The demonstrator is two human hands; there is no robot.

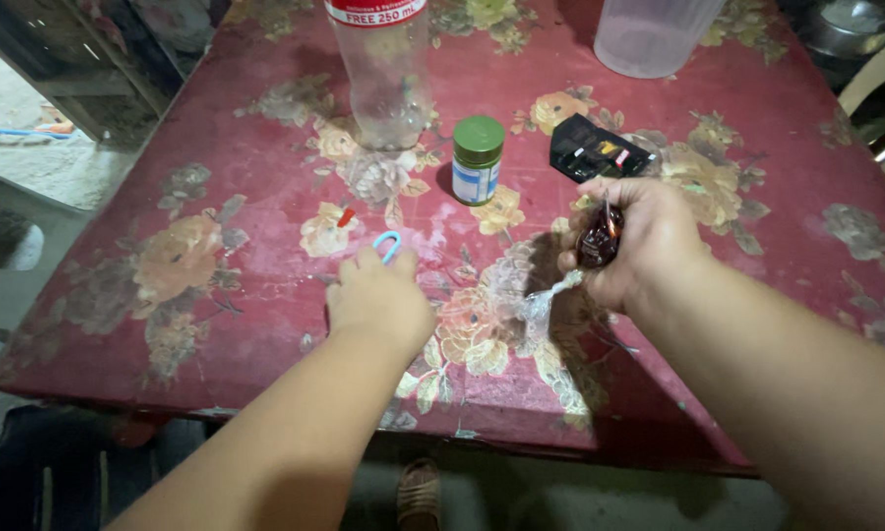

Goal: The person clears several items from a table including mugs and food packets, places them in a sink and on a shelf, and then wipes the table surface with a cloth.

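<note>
The right hand [644, 241] is curled into a loose fist around a small clear plastic bag [592, 246] of dark reddish-brown stuff, thumb and fingers pressed on the bulging part while the twisted, crinkled tail of the plastic trails out of the fist toward the left hand. The left hand [378, 300] lies palm down on the table, its fingers stretched forward and close together, the tips touching or just short of a small light-blue loop [388, 243] (a rubber band or bent clip, too small to tell which) that lies on the cloth right ahead of them. A tiny red bit [346, 216] lies just beyond and to the left of those fingertips. Farther ahead of the left hand stands a clear plastic bottle [385, 74] with a red label, seemingly empty, and beside it, between the two hands and beyond them, a small jar [478, 159] with a green screw lid and a pale label; its contents are hidden. Just beyond the right hand lies a flat black packet [595, 149] with small coloured marks. Well beyond that stands a translucent plastic tub [654, 34], cloudy and cut off by the frame. All rests on a worn, scuffed red table cover [245, 324] printed with faded flowers.
</note>
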